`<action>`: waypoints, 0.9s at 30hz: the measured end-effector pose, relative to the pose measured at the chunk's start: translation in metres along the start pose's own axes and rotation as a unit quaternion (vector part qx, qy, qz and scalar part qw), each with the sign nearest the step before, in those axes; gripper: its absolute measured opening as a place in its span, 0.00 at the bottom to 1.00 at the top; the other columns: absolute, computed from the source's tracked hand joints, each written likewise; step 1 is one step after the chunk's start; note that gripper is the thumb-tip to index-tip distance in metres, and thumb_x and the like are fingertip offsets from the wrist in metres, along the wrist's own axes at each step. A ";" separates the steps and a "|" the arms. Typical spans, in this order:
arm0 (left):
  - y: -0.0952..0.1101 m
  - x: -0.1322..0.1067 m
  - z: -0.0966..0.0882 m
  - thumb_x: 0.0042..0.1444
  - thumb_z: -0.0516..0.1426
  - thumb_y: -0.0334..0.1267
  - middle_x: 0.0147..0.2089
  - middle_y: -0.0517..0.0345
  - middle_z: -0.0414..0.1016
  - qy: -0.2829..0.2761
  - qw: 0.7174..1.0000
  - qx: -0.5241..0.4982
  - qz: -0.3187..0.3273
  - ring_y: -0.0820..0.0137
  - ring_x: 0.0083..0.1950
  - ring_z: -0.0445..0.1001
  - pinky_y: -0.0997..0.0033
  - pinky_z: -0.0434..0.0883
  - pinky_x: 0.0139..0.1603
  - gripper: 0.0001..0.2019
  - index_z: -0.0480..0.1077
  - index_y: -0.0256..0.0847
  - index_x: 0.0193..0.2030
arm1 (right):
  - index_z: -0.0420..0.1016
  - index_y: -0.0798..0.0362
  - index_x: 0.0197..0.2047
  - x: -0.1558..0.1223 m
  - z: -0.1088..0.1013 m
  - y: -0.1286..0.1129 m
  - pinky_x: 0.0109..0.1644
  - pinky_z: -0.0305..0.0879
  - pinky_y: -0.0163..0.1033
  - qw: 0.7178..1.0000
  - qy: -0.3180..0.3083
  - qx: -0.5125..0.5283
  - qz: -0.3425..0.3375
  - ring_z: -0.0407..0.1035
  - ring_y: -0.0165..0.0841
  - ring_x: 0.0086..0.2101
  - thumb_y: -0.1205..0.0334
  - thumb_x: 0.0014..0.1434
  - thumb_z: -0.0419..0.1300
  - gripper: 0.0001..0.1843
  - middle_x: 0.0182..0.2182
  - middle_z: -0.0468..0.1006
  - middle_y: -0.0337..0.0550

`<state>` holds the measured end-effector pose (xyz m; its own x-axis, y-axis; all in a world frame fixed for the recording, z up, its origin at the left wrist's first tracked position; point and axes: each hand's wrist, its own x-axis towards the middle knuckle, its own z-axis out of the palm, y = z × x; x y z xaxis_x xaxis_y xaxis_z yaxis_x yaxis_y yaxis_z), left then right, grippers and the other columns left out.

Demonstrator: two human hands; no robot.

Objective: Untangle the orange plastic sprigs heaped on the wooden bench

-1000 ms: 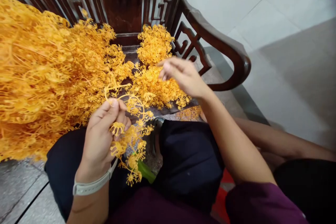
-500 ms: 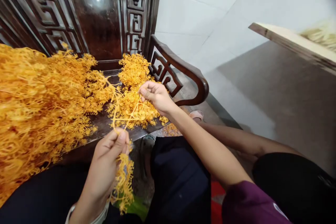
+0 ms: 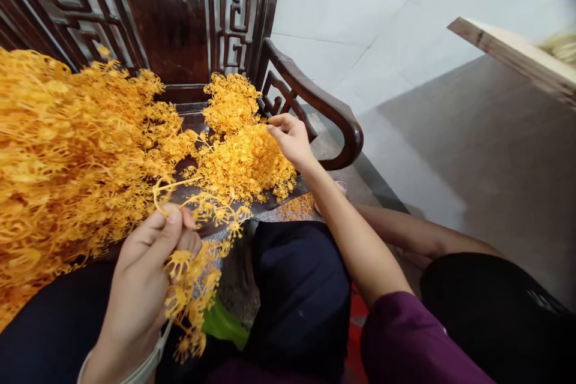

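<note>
A large heap of orange branching dried sprigs [image 3: 67,156] fills the left of the view, lying on a dark wooden bench seat [image 3: 193,123]. A smaller orange clump [image 3: 238,156] sits to its right. My left hand [image 3: 144,270] rests low over my lap, pinching a loose orange sprig [image 3: 191,288] whose branches hang below the fingers and reach up towards the heap. My right hand [image 3: 290,141] is curled at the clump's right edge, with its fingertips against the strands. Whether those fingers grip anything is hidden.
The bench has a carved dark back [image 3: 171,18] and a curved armrest [image 3: 324,102] just beyond my right hand. My dark-clad knees [image 3: 301,294] lie below, with a green object [image 3: 222,324] between them. A pale wooden board [image 3: 508,54] juts in at upper right, above a grey floor [image 3: 472,150].
My left hand has moved down and left, with the sprig spread out below it. My right hand has shifted right to the clump's edge, and the strand stretched towards it is gone.
</note>
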<state>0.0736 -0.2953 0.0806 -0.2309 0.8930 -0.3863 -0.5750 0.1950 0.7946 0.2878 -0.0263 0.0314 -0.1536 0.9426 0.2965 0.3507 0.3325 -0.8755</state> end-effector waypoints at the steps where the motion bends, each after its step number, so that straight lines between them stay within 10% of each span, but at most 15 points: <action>1: -0.001 0.001 0.000 0.70 0.64 0.45 0.21 0.67 0.52 -0.004 1.000 -0.006 -0.001 0.79 0.22 0.53 0.79 0.60 0.25 0.14 0.73 0.40 0.36 | 0.78 0.52 0.39 -0.001 -0.001 -0.004 0.49 0.67 0.44 1.000 0.009 -0.007 -0.005 0.70 0.35 0.39 0.61 0.60 0.65 0.05 0.38 0.80 0.45; 6: 0.002 0.004 -0.004 0.73 0.61 0.43 0.19 0.69 0.51 -0.039 0.998 -0.044 0.010 0.80 0.19 0.51 0.78 0.64 0.28 0.13 0.74 0.41 0.37 | 0.77 0.50 0.40 -0.030 0.004 -0.044 0.44 0.67 0.42 0.989 -0.129 0.066 -0.032 0.70 0.32 0.35 0.47 0.71 0.62 0.15 0.34 0.78 0.40; 10: 0.006 0.000 -0.005 0.74 0.59 0.45 0.20 0.69 0.50 -0.058 0.995 -0.081 0.028 0.79 0.20 0.50 0.78 0.66 0.29 0.13 0.76 0.41 0.39 | 0.79 0.51 0.49 -0.066 0.017 -0.083 0.47 0.70 0.40 0.896 -0.411 0.168 -0.010 0.74 0.32 0.41 0.41 0.70 0.65 0.21 0.42 0.81 0.43; 13: 0.010 0.000 -0.002 0.76 0.55 0.41 0.18 0.69 0.49 -0.042 0.992 -0.113 0.045 0.80 0.18 0.46 0.79 0.63 0.26 0.14 0.77 0.41 0.40 | 0.79 0.51 0.52 -0.083 0.028 -0.097 0.47 0.72 0.38 0.850 -0.476 0.226 0.023 0.74 0.30 0.41 0.48 0.66 0.72 0.20 0.42 0.80 0.42; 17: 0.012 0.003 -0.001 0.78 0.52 0.37 0.17 0.70 0.49 -0.019 0.989 -0.140 0.031 0.80 0.17 0.43 0.79 0.62 0.25 0.16 0.78 0.40 0.40 | 0.82 0.51 0.47 -0.087 0.032 -0.096 0.39 0.69 0.36 0.857 -0.459 0.232 0.036 0.72 0.28 0.35 0.57 0.63 0.75 0.13 0.39 0.80 0.40; 27: -0.001 0.002 -0.001 0.73 0.61 0.41 0.19 0.69 0.49 -0.067 0.997 -0.049 0.002 0.79 0.19 0.47 0.76 0.57 0.24 0.11 0.80 0.39 0.40 | 0.75 0.48 0.35 -0.071 0.038 -0.091 0.30 0.63 0.39 0.924 -0.203 0.292 0.144 0.57 0.29 0.25 0.38 0.65 0.68 0.22 0.25 0.64 0.36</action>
<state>0.0733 -0.2943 0.0788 -0.1305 0.9411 -0.3118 -0.6502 0.1562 0.7435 0.2319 -0.1251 0.0760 -0.5065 0.8611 -0.0446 -0.1081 -0.1148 -0.9875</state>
